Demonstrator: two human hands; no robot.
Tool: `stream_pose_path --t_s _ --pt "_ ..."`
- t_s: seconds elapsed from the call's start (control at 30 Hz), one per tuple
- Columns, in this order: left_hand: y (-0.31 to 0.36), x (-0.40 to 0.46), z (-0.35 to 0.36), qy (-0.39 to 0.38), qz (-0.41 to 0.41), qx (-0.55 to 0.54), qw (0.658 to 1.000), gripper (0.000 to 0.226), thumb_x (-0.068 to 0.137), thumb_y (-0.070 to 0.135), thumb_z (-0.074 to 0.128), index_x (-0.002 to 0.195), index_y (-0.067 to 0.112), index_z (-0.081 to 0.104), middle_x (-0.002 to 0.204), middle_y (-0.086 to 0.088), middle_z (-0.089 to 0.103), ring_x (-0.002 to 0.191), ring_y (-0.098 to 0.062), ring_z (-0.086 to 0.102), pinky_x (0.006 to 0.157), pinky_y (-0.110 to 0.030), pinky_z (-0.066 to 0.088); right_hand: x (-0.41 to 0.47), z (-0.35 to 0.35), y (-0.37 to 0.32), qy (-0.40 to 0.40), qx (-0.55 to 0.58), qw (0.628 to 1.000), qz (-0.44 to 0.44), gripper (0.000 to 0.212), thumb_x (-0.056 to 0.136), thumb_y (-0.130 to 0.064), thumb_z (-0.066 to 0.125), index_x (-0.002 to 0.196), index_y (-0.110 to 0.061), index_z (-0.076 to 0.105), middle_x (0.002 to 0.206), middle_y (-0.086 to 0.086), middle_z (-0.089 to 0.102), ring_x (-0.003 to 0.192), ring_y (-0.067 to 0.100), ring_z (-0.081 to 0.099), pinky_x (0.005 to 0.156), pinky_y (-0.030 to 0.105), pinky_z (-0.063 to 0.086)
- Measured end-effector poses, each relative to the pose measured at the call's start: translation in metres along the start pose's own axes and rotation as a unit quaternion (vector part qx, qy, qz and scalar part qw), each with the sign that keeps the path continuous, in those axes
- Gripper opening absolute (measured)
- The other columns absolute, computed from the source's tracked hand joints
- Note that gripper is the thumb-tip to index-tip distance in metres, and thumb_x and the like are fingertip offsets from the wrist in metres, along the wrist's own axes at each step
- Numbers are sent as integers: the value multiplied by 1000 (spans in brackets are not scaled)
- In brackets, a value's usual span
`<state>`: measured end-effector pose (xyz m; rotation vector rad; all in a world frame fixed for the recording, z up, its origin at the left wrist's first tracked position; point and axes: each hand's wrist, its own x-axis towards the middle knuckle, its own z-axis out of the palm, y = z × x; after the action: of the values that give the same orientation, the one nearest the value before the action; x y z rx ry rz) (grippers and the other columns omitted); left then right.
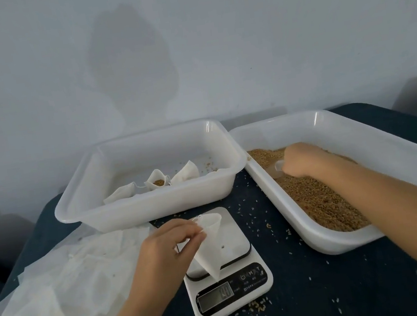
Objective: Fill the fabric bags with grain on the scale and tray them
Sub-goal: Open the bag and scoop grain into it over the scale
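Note:
My left hand [169, 246] pinches the rim of a white fabric bag [209, 248] and holds it open over the white digital scale [229, 275]. My right hand [301, 158] reaches into the right white tray [386, 138], which holds brown grain [317, 198]. Its fingers curl round a clear plastic scoop [277, 169] that lies partly in the grain. In the left white tray [134, 211] lie three filled fabric bags [157, 181], one open with grain showing.
A heap of flat white fabric bags [60, 291] lies at the left on the dark blue cloth [327, 288]. Loose grains are scattered around the scale and between the trays. A pale wall stands behind the table.

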<state>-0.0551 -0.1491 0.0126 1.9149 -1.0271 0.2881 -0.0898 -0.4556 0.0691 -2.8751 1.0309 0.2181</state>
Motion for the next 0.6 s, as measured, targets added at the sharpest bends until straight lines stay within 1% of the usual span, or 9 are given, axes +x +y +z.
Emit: stream_pose_path --t_s 0.07,0.13,0.23,0.3,0.33,0.4,0.47,0.53,0.6 --pt "-3 -1 0 1 0 6 1000 6 75 19 69 78 18 75 86 26 63 79 8 61 71 -5 45 6 10 -2 -1 33 999 -1 35 103 -29 39 105 -4 63 80 5 57 83 20 64 77 30 52" --pt "-4 -2 -1 -2 -3 4 1000 5 75 18 70 77 18 74 91 24 64 79 8 60 69 -4 44 6 13 -6 -12 44 999 -2 29 102 -22 41 121 -8 58 100 8 62 95 22 65 87 32 54" --pt "-6 -2 1 -5 -2 7 1000 6 75 14 71 78 19 74 102 24 61 79 7 60 66 -3 43 3 16 -9 -25 34 999 -13 39 103 -26 37 139 -13 44 131 14 54 107 25 61 93 35 51" --pt "-5 -1 4 -8 -8 4 1000 10 75 10 73 77 20 74 101 24 61 79 5 61 63 -6 44 4 20 -4 -20 18 999 -33 43 102 -23 38 145 -17 37 136 17 50 106 27 61 92 37 51" --pt "-4 -1 5 -8 -8 3 1000 11 74 9 74 77 20 74 98 23 62 79 5 61 63 -7 45 4 21 -1 -7 19 999 -42 39 102 -20 39 141 -18 41 131 16 54 102 27 62 89 36 52" --pt "-2 0 7 -7 -5 3 1000 10 74 8 74 76 18 74 89 21 65 79 6 60 65 -4 43 6 25 9 20 39 997 -58 19 103 -20 38 108 -19 56 101 6 60 83 19 63 70 30 54" --pt "-1 2 7 -4 -4 4 1000 9 74 8 74 76 16 74 85 22 65 79 6 60 66 -2 41 5 26 20 38 101 992 -65 28 103 -35 37 88 -19 53 75 0 54 61 13 54 53 23 44" --pt "-2 3 5 -1 -5 4 1000 9 75 8 74 76 16 74 85 21 65 78 5 60 67 -4 42 2 25 30 43 127 989 -64 35 101 -44 38 92 -14 55 71 -1 55 55 12 48 49 22 40" --pt "-2 3 5 4 -7 2 1000 9 75 7 74 76 16 74 85 20 65 78 4 61 69 -5 44 -3 26 40 50 119 989 -68 34 100 -45 39 97 -15 54 75 -1 58 57 12 50 51 23 42"
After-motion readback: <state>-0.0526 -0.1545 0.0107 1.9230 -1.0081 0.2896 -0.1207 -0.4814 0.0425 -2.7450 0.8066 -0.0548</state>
